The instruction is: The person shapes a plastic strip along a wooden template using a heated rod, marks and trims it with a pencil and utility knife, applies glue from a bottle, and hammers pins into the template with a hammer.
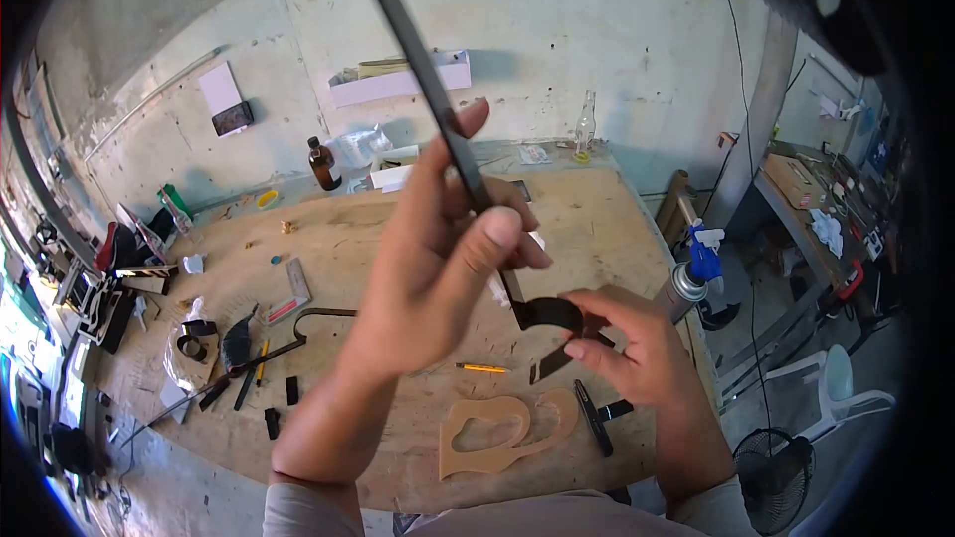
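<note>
A long dark flat strip [408, 35] rises from the table's middle past the top of the head view, tilted to the left. My left hand [423, 268] is closed around its middle, thumb pressing against it. At the lower end the strip bends into a curl, pinched between the thumb and fingers of my right hand [635, 348]. Below my hands lies a flat tan template [482, 438] with curved cutouts. A dark T-shaped tool [595, 420] rests beside it, under my right hand. Between the template and the curl is a short yellow pencil-like tool [482, 368].
On the left of the wooden table [597, 229] lie a dark rod with a hooked end [323, 312], a roll of black tape [192, 346] and small black pieces. A brown bottle [323, 164] stands at the back; a spray can [686, 283] is by the right edge.
</note>
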Demonstrator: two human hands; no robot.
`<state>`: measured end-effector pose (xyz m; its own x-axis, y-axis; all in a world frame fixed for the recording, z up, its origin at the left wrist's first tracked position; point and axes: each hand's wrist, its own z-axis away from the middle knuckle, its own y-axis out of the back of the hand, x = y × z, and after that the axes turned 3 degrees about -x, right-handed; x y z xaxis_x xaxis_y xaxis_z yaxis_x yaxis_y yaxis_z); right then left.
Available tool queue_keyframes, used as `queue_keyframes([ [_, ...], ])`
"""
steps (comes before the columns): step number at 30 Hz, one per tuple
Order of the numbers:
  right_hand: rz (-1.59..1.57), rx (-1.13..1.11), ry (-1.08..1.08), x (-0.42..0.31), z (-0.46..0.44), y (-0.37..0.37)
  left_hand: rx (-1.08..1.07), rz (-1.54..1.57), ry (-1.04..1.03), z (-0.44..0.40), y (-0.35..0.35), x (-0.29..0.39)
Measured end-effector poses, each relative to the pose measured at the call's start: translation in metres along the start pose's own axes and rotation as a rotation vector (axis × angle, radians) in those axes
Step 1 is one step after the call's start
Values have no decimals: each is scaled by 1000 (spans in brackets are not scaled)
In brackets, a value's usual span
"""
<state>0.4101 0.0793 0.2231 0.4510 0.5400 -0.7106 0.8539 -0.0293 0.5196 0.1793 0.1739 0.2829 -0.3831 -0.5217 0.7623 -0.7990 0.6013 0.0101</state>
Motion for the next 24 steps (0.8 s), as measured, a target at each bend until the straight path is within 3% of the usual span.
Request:
queue_keyframes([
  [5,-155,95,24,41,-12,0,35,54,-56,1,24,4],
  [8,-397,295,-103,101,-21,-6,94,40,-79,20,39,-5],
  [11,-164,360,-294,174,-27,-13,196,-4,-91,46,45,-14],
  [14,196,245,-518,193,-34,-32,319,55,-137,68,43,-22],
  [24,344,156,-558,252,-75,-73,462,-197,-227,136,48,-42],
])
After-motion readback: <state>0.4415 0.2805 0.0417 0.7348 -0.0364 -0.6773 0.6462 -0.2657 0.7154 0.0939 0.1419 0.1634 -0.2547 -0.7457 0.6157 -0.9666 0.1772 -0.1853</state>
